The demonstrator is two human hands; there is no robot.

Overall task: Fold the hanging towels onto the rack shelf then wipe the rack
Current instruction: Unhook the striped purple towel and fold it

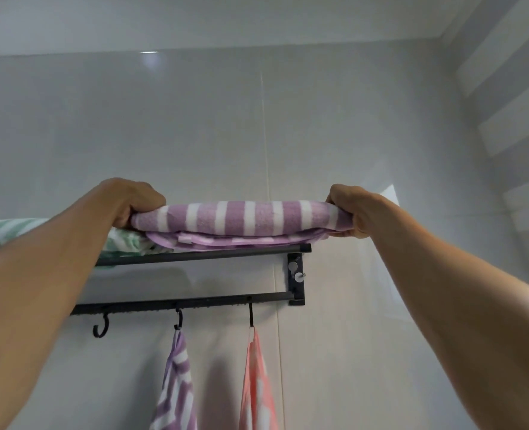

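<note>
- Where the black wall rack point(195, 255) carries its top shelf, a folded purple-and-white striped towel point(235, 218) lies along the shelf's right portion, its rolled front edge facing the camera and a thinner purple layer with a small white tag showing beneath it.
- Left hand point(132, 203): fingers curled around the left end of the folded purple towel, gripping it; forearm runs down to the lower left corner.
- Right hand point(355, 211): fingers and thumb curled around the right end of the same towel, pinching the fold just past the shelf's right end; forearm runs down to the lower right corner.
- Green-and-white striped towel point(11, 232): on the shelf to the left of the purple one, touching it, partly hidden behind the left forearm.
- Lower rail point(179, 303): black bar below the shelf, fixed at its right end to a black wall bracket point(296, 279) with a silver screw.
- Bare hook point(101, 327): black, hangs from the rail at the left.
- Hanging purple-and-white towel point(176, 389): suspended from the middle hook, running out of view at the bottom.
- Hanging pink-and-white towel point(257, 386): suspended from the right hook, just beside the purple one, apart from it.
- Wall point(365, 135): glossy pale grey tile behind the rack.
</note>
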